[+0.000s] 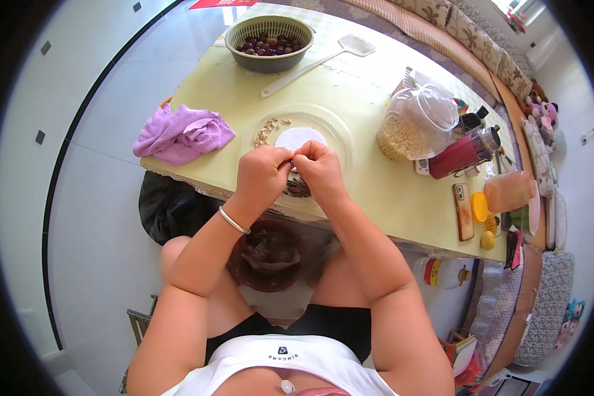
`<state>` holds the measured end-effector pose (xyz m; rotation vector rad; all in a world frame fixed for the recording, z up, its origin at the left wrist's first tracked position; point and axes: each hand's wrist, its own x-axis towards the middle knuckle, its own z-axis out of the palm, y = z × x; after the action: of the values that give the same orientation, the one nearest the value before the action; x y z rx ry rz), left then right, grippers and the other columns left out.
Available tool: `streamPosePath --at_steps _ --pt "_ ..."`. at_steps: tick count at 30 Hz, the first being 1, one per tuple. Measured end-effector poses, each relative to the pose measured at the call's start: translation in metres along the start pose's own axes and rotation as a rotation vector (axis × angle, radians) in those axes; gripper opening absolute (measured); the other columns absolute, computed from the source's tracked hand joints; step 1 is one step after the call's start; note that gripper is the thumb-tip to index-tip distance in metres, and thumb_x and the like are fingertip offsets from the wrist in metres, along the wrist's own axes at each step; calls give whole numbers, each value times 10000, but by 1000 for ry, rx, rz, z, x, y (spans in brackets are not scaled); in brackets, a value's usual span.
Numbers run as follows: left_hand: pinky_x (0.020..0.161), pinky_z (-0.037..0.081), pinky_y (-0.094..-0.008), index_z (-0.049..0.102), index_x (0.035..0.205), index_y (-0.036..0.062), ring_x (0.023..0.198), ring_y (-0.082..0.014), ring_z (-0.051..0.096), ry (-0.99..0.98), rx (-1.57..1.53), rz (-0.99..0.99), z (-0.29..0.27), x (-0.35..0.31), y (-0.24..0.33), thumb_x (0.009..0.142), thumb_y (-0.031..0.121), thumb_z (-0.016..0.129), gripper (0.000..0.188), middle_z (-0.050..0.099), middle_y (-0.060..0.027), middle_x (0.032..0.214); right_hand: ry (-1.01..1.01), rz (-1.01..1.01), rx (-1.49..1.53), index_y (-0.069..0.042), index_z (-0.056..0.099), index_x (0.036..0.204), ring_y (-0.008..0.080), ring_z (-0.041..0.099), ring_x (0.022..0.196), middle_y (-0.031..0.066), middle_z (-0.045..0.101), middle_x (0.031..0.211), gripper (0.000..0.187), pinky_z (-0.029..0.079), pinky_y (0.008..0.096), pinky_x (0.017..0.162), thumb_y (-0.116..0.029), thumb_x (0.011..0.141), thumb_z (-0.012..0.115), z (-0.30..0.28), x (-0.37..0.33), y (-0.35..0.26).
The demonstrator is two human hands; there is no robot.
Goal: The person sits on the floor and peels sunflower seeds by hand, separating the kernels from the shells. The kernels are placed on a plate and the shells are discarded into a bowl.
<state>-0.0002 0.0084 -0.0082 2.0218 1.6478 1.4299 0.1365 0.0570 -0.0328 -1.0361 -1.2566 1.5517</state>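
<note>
Over a clear round tray [342, 135], my left hand [263, 173] and my right hand [319, 170] meet fingertip to fingertip. Both are closed in a pinch on something small and dark, mostly hidden by the fingers. Just below them, a heap of dark, slender seeds [298, 187] shows partly between the wrists. Pale bits like shelled kernels [264, 134] lie along the tray's left side. A white round disc [300, 137] sits in the middle of the tray, its near edge covered by my fingers.
Left on the table lies a purple towel [181, 134]. Farther back are a colander of grapes [270, 56] and a white fly swatter [317, 64]. A clear jar [416, 122], a red thermos [462, 153] and a phone [463, 212] stand or lie right. Below is a dark red bin [268, 256].
</note>
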Motion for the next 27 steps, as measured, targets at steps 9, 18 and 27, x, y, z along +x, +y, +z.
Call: streamPosePath --at_steps 9,18,27 --pt "570 503 -246 719 963 21 630 -139 633 -32 -369 -221 -6 -2 -10 739 -17 709 227 673 -88 720 -86 86 185 -28 560 730 47 428 511 13 559 639 55 318 205 444 -8 772 588 5 -2 -12" --pt "568 532 -202 706 979 -5 667 -83 627 -163 -907 -613 -12 0 -20 777 -56 691 209 684 -74 808 -136 156 269 -37 555 764 46 391 467 19 539 635 85 277 188 415 1 818 607 5 -3 -15" --pt "596 558 -213 704 951 -28 702 -98 642 -108 -621 -423 -7 -2 -7 778 -57 689 176 685 -79 815 -102 123 180 -34 554 739 49 395 468 9 524 613 70 274 202 413 1 791 585 3 0 -13"
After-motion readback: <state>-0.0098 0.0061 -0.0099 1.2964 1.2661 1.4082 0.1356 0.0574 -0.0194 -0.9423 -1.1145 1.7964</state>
